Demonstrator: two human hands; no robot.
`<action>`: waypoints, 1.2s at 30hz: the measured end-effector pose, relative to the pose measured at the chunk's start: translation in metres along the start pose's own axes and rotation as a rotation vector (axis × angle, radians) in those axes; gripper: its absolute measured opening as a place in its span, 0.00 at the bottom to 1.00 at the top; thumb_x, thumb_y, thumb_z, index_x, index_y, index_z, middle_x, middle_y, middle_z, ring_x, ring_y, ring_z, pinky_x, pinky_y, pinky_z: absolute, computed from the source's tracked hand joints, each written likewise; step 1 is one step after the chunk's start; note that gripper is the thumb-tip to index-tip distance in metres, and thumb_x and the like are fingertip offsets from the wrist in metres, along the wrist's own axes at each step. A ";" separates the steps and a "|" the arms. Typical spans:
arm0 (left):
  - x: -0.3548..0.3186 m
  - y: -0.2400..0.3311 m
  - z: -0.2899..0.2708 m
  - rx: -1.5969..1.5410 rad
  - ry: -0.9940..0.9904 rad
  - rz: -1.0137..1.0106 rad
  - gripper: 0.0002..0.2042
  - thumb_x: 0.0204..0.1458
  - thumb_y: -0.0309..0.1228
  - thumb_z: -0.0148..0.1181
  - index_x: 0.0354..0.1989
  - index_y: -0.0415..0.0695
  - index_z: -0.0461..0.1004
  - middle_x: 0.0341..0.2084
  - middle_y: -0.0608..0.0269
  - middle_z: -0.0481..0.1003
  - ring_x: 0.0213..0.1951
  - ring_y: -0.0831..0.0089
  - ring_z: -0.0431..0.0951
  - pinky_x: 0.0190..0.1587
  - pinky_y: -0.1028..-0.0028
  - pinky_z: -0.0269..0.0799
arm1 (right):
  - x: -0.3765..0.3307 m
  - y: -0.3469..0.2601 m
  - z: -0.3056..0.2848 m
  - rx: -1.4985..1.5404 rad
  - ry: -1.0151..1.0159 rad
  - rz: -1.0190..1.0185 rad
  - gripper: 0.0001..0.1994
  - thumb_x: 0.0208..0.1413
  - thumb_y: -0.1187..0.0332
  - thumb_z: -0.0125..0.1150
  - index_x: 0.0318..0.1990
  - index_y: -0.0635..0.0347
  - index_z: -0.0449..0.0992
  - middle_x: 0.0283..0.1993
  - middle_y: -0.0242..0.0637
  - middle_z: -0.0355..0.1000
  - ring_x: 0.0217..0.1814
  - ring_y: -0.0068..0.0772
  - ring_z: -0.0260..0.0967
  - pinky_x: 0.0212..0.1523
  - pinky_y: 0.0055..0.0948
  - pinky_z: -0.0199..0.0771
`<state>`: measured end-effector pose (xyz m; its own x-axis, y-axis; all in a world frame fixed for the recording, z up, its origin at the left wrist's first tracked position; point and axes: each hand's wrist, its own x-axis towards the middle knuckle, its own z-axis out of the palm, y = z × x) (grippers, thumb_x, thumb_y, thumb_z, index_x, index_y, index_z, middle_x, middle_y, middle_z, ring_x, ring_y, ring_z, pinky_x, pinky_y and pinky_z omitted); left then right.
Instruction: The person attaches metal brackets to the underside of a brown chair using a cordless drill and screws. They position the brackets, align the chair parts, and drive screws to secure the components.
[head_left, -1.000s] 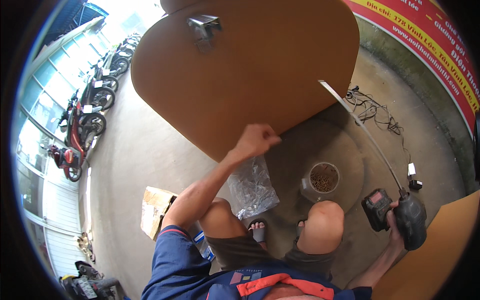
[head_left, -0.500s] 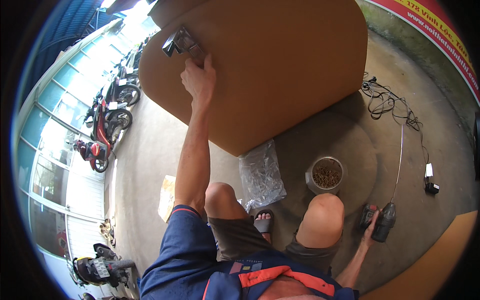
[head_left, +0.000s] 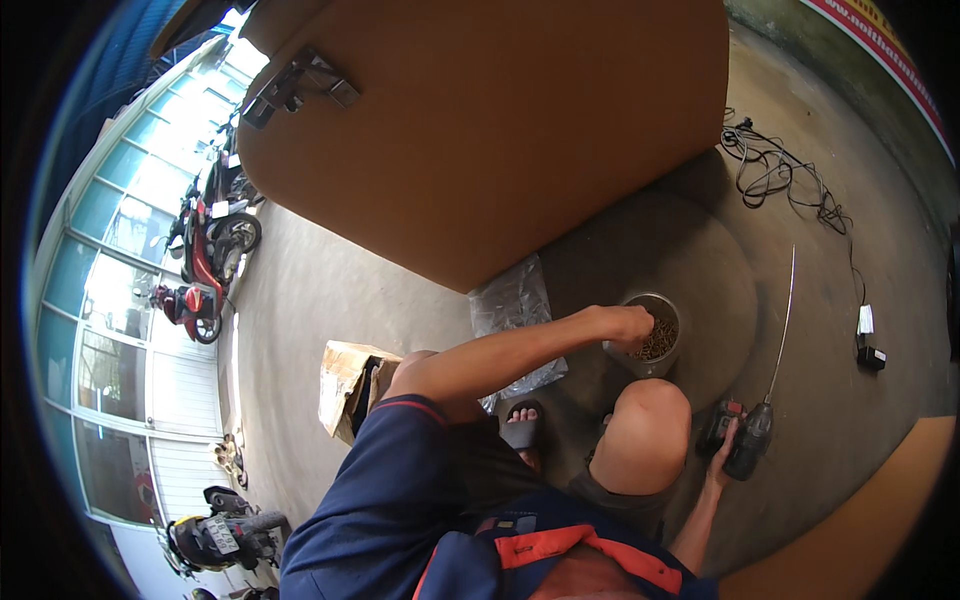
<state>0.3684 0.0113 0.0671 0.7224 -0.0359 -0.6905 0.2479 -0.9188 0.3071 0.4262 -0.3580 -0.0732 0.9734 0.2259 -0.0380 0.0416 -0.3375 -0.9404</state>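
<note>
My left hand [head_left: 630,326] reaches into a clear round container [head_left: 640,369] of brass-coloured screws [head_left: 659,340]. Its fingers are curled in among them, and the fingertips are hidden. My right hand [head_left: 722,456] grips a dark cordless drill [head_left: 750,446] by the handle, off to the right. A long thin bit [head_left: 785,320] extends from the drill toward the far side. On the upper left of the big brown panel [head_left: 490,130] sits a metal hinge-like fitting [head_left: 300,83], with no hand on it.
Crumpled clear plastic [head_left: 508,300] lies by the panel's lower corner. An open cardboard box [head_left: 350,385] stands beside my left arm. Tangled black cable [head_left: 780,175] with an adapter [head_left: 871,358] lies at right. Motorbikes [head_left: 205,265] line the left; another brown board [head_left: 850,520] is at lower right.
My left hand has left the metal fitting and come down into the screw container. The fitting stays on the panel. My right hand still holds the drill in nearly the same place.
</note>
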 end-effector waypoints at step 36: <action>-0.231 -0.062 -0.106 -1.570 1.068 0.531 0.21 0.60 0.23 0.66 0.61 0.34 0.72 0.42 0.56 0.80 0.45 0.70 0.81 0.47 0.75 0.80 | 0.049 -0.193 -0.072 0.679 -0.602 -0.054 0.15 0.60 0.69 0.68 0.51 0.62 0.73 0.34 0.28 0.71 0.35 0.27 0.70 0.42 0.26 0.71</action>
<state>0.2549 0.1183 0.2771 0.7819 0.6189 0.0748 -0.2656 0.2221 0.9382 0.4825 -0.3478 0.1312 0.6841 0.7291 0.0209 -0.2435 0.2552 -0.9357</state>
